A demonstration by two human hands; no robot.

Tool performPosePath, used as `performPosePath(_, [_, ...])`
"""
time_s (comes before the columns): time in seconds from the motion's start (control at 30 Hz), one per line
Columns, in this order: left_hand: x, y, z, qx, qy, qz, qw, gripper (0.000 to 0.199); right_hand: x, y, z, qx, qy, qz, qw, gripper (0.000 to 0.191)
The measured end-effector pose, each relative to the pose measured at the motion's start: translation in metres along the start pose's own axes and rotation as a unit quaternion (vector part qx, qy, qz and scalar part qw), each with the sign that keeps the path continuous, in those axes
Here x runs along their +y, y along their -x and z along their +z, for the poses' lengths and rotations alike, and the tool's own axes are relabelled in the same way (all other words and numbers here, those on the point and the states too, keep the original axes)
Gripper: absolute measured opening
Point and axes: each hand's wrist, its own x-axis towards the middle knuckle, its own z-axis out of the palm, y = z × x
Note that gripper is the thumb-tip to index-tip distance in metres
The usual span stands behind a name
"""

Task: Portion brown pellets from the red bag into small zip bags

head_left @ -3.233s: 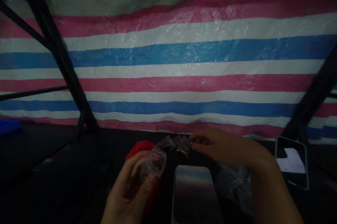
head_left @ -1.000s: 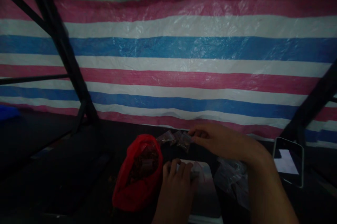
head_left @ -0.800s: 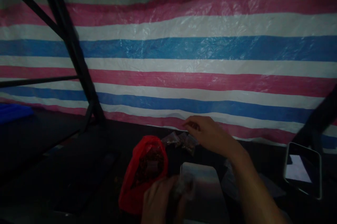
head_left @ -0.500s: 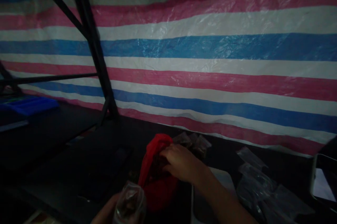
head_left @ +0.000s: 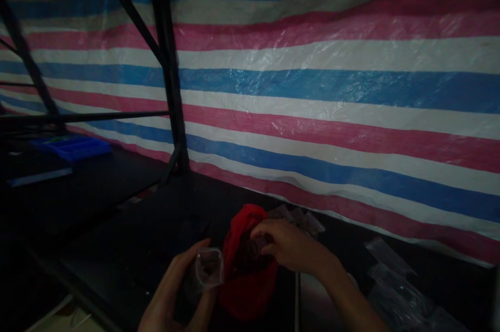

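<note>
My left hand (head_left: 175,282) is closed round a small clear plastic bag (head_left: 210,268), whose mouth gapes upward. A few dark bits lie inside it. Just to the right stands a red bag (head_left: 248,290), its top open and small dark pieces (head_left: 244,259) within, too dim to name. My right hand (head_left: 287,243) reaches in over the red bag's opening with curled fingers. Thumb and forefinger are drawn together there, at a small item I cannot make out. Behind this hand lie several small filled clear bags (head_left: 302,217).
Flat clear plastic bags (head_left: 406,290) lie spread on the black table (head_left: 164,217) at right. Under my right forearm is a pale flat tray-like object (head_left: 316,295). A black metal frame post (head_left: 172,87) rises at left, near a blue bin (head_left: 82,147). Striped sheeting (head_left: 332,129) hangs behind.
My view has swung left. The clear bag in my left hand has moved up beside the red bag, its mouth now wider. My right hand's fingers have lifted slightly at the red bag's opening.
</note>
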Motion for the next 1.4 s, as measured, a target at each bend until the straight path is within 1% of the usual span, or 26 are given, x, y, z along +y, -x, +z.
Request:
performPosePath(0.1, [0.002,-0.005,0.007,-0.031,-0.006,-0.009,0.999,0.039,-0.012,0.011,-0.019,0.035,-0.029,-0.002,0.999,0.031])
performPosePath(0.17, [0.009,-0.008,0.015,-0.047,-0.009,-0.013,0.999,0.04,-0.026,0.02,-0.031,0.068,-0.079,-0.023,0.994,0.032])
performPosePath(0.23, [0.019,-0.01,0.023,-0.063,-0.007,-0.004,0.998,0.04,-0.042,0.028,-0.039,0.096,-0.108,-0.048,0.988,0.032])
performPosePath(0.3, [0.029,-0.013,0.03,-0.075,0.004,0.019,0.997,0.039,-0.055,0.033,-0.04,0.105,-0.096,-0.072,0.987,0.031])
performPosePath(0.37, [0.037,-0.015,0.035,-0.084,0.012,0.044,0.995,0.039,-0.062,0.035,-0.037,0.099,-0.055,-0.104,0.988,0.03])
performPosePath(0.47, [0.041,-0.017,0.041,-0.087,0.012,0.059,0.994,0.04,-0.062,0.033,-0.029,0.094,0.023,-0.152,0.984,0.031])
performPosePath(0.57, [0.041,-0.016,0.044,-0.081,0.023,0.052,0.995,0.042,-0.059,0.031,-0.024,0.099,0.062,-0.174,0.978,0.03])
performPosePath(0.7, [0.04,-0.015,0.048,-0.076,0.054,0.019,0.995,0.041,-0.06,0.032,-0.022,0.106,0.056,-0.175,0.977,0.03])
performPosePath(0.87, [0.032,-0.015,0.051,-0.069,0.101,-0.036,0.992,0.045,-0.059,0.032,-0.026,0.119,-0.003,-0.158,0.98,0.029])
performPosePath(0.97, [0.027,-0.016,0.052,-0.068,0.131,-0.07,0.987,0.049,-0.049,0.026,-0.026,0.137,-0.055,-0.132,0.98,0.03])
performPosePath(1.03, [0.028,-0.017,0.052,-0.049,0.139,-0.103,0.984,0.055,-0.039,0.02,-0.022,0.146,-0.061,-0.103,0.982,0.033])
performPosePath(1.1, [0.032,-0.02,0.051,-0.025,0.144,-0.137,0.98,0.063,-0.031,0.016,-0.017,0.131,-0.045,-0.086,0.987,0.038])
performPosePath(1.17, [0.039,-0.022,0.048,-0.014,0.151,-0.16,0.976,0.07,-0.028,0.014,-0.013,0.111,-0.034,-0.087,0.989,0.044])
performPosePath(1.23, [0.046,-0.024,0.046,-0.014,0.154,-0.163,0.974,0.074,-0.032,0.016,-0.013,0.124,-0.053,-0.091,0.987,0.04])
performPosePath(1.3, [0.051,-0.024,0.046,-0.017,0.145,-0.143,0.979,0.076,-0.042,0.021,-0.017,0.135,-0.091,-0.087,0.983,0.028])
performPosePath(1.37, [0.054,-0.024,0.048,-0.034,0.123,-0.092,0.988,0.075,-0.054,0.029,-0.024,0.122,-0.114,-0.081,0.983,0.021])
performPosePath(1.4, [0.054,-0.023,0.051,-0.048,0.108,-0.06,0.991,0.074,-0.059,0.033,-0.028,0.11,-0.108,-0.079,0.985,0.019])
